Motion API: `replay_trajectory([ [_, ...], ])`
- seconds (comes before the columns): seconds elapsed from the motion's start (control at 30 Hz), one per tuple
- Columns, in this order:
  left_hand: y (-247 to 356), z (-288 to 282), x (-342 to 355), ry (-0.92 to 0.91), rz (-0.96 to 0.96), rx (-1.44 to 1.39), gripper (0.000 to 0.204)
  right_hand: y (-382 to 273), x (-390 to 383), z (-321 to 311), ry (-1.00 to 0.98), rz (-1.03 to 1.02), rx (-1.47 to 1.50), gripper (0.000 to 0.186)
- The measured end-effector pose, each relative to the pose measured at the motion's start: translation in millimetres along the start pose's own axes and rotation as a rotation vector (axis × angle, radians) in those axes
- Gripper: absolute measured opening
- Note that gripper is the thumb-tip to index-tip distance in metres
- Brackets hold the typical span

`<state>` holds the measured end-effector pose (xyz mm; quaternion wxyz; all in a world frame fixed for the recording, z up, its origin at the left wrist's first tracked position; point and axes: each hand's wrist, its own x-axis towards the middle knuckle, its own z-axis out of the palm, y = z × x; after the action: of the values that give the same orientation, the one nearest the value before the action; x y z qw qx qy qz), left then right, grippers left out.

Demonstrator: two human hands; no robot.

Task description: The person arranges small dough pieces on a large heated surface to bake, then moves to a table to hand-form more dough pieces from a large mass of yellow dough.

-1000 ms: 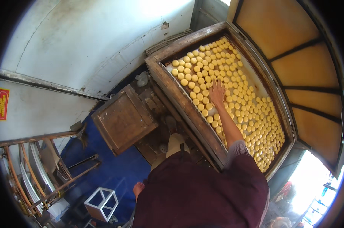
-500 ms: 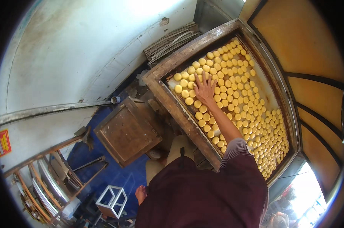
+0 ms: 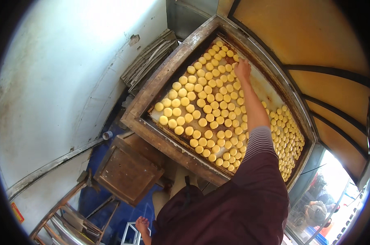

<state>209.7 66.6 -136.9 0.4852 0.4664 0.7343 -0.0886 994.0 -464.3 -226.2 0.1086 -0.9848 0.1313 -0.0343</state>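
Note:
Many small round yellow dough pieces lie in loose rows on a large metal baking tray. A worn wooden frame surrounds the tray. My right hand reaches over the tray to its far side, fingers bent down and drawn together beside the dough pieces there. Its fingertips are partly hidden, so what it may hold does not show. At the lower left, my left hand hangs low by my side, apart from the tray, with nothing in it and its fingers loosely apart.
A brown wooden cabinet or stool stands on the blue floor left of the frame. Stacked flat boards lean by the white wall. An orange panel with dark ribs rises at the right. A white-framed stand sits below.
My right hand has gone from lying spread over the dough pieces near the left to the tray's far side, its fingers now drawn in. The view has shifted; my left hand stays low.

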Motion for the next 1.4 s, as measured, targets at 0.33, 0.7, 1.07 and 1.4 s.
replay_trajectory([
  [0.33, 47.2, 11.1, -1.0, -0.026, 0.063, 0.096, 0.028, 10.7, 25.9, -14.4, -0.274, -0.118, -0.183, 0.057],
  [0.7, 42.8, 21.6, 6.3, -0.023, 0.038, 0.113, 0.027, 112.1, 11.9, -64.5, -0.642, -0.051, 0.201, 0.06],
  [1.07, 40.4, 21.7, 7.9, -0.054, 0.028, 0.129, 0.027, 125.2, -8.6, -63.5, -0.676, 0.065, -0.578, 0.037],
  [1.4, 44.9, 33.0, 6.4, -0.079, 0.04, 0.125, 0.026, 108.7, -15.5, -37.2, -0.506, -0.07, 0.194, 0.034],
])
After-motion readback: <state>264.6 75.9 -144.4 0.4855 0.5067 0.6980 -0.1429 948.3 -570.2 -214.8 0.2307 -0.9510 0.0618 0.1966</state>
